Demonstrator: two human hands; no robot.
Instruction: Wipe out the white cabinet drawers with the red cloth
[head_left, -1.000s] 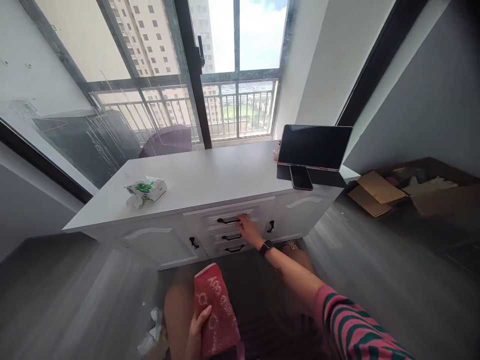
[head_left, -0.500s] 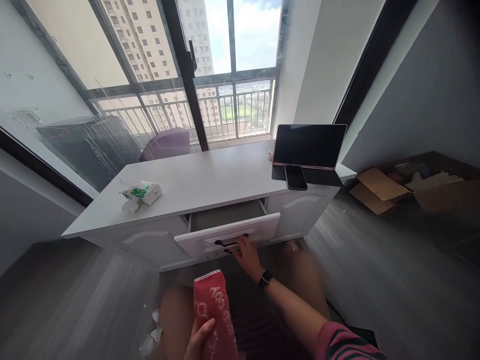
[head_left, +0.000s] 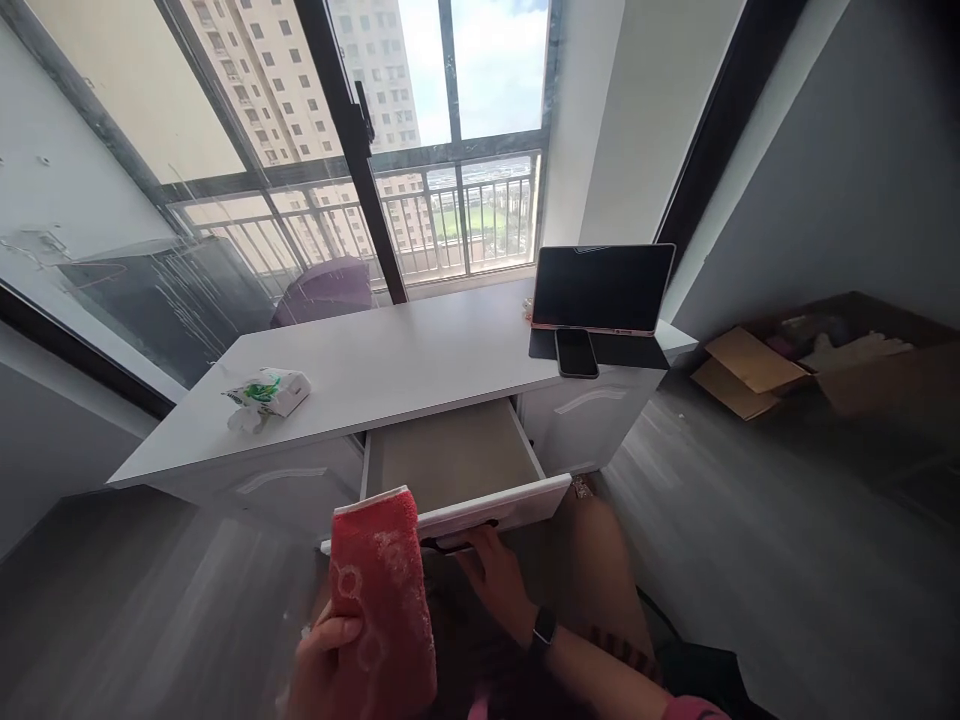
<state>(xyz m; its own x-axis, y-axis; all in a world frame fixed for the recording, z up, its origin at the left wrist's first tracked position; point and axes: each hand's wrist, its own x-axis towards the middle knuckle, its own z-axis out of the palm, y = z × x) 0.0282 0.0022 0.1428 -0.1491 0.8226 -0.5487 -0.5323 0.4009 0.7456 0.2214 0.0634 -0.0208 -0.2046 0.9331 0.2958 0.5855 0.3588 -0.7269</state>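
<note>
My left hand point(head_left: 324, 645) grips a folded red towel point(head_left: 386, 610) with a white edge and pale raised patterns, its thumb lying on the front. The towel is held upright and covers part of the drawer's left front. My right hand point(head_left: 495, 575), wearing a dark watch on the wrist, has its fingers hooked over the dark drawer handle point(head_left: 450, 545). Far out of the white cabinet point(head_left: 285, 480) stands the drawer point(head_left: 450, 455), its grey-beige bottom showing. My right fingertips are partly hidden behind the handle.
On the cabinet top are a tissue pack point(head_left: 274, 392) at the left, and a tablet point(head_left: 604, 288) on a dark stand with a phone point(head_left: 576, 353) before it. An open cardboard box point(head_left: 757, 370) sits on the floor at right. My knees flank the drawer.
The drawer has slid further out toward me with my right hand on its handle. My left hand has raised the towel and shifted it left, in front of the drawer.
</note>
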